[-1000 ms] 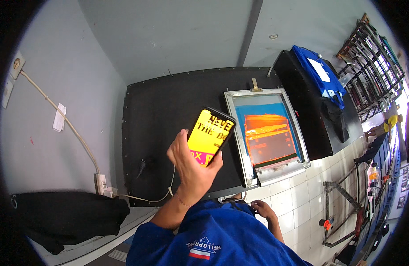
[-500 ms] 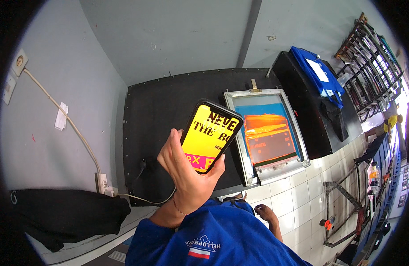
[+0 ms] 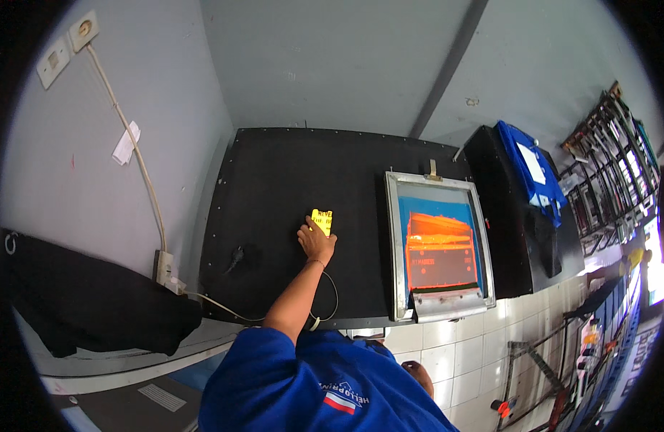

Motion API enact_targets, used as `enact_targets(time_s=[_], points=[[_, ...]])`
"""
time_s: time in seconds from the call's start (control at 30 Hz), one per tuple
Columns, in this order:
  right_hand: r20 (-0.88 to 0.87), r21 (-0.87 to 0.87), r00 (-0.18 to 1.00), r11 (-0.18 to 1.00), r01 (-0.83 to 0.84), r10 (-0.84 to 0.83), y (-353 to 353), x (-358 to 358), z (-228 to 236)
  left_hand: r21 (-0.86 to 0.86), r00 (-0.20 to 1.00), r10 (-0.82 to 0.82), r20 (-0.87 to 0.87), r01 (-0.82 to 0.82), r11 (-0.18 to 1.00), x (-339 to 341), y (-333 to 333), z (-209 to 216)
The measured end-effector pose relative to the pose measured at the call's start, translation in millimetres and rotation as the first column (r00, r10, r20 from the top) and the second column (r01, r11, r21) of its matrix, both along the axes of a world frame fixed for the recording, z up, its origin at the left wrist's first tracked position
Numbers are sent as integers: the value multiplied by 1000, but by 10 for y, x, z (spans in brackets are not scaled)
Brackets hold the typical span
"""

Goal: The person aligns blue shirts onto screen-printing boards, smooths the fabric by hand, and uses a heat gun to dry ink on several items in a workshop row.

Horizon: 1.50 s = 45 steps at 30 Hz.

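Note:
My left hand (image 3: 316,243) is stretched out over the black tabletop (image 3: 288,165), closed around a smartphone (image 3: 322,220) with a lit yellow screen. Its fingers lie along one edge and the thumb along the other. Whether the phone touches the tabletop, I cannot tell. Low beside my body is my right hand (image 3: 417,374), small and partly hidden by my blue shirt, its fingers not clear. A metal-framed printing screen (image 3: 394,237) lies on the table to the right of the phone, with orange ink (image 3: 440,229) across its blue mesh. A wide metal-backed squeegee (image 3: 449,305) rests at its near end.
A black plug (image 3: 235,256) lies on the table at left, and a pale cable (image 3: 224,308) runs from the wall socket. Dark cloth (image 3: 94,295) hangs at the left. A black cabinet (image 3: 515,245) with a blue bag (image 3: 527,165) stands right, near a frame rack (image 3: 602,158).
My left hand has carried the phone away from me, down toward the tabletop. My right hand has drawn closer to my body and shows less. The view has shifted.

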State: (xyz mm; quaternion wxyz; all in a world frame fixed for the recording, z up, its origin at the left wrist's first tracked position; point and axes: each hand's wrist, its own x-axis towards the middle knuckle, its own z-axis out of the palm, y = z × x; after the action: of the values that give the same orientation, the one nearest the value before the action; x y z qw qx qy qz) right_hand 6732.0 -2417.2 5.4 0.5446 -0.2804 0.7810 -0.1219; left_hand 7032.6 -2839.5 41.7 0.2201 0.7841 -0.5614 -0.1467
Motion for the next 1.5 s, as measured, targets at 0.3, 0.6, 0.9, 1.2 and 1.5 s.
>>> enact_targets(time_s=[0.3, 0.6, 0.9, 1.2, 1.5], points=[[2, 68, 978, 976, 208, -209, 221, -137, 107, -150, 998, 29, -57, -37, 988, 14, 7, -439], [88, -21, 994, 997, 70, -68, 326, -221, -342, -83, 998, -68, 0, 68, 994, 284, 745, -519], [83, 34, 993, 996, 83, -86, -2, -372, -244, -122, 999, 14, 29, -11, 992, 149, 511, -573], [108, 52, 994, 999, -3, -3, -268, -605, -281, -206, 999, 45, 2, -44, 978, 103, 470, -714], [176, 138, 983, 987, -82, 57, -1081, -704, -684, -522, 888, 270, -372, -441, 730, 1247, 1008, 287]])
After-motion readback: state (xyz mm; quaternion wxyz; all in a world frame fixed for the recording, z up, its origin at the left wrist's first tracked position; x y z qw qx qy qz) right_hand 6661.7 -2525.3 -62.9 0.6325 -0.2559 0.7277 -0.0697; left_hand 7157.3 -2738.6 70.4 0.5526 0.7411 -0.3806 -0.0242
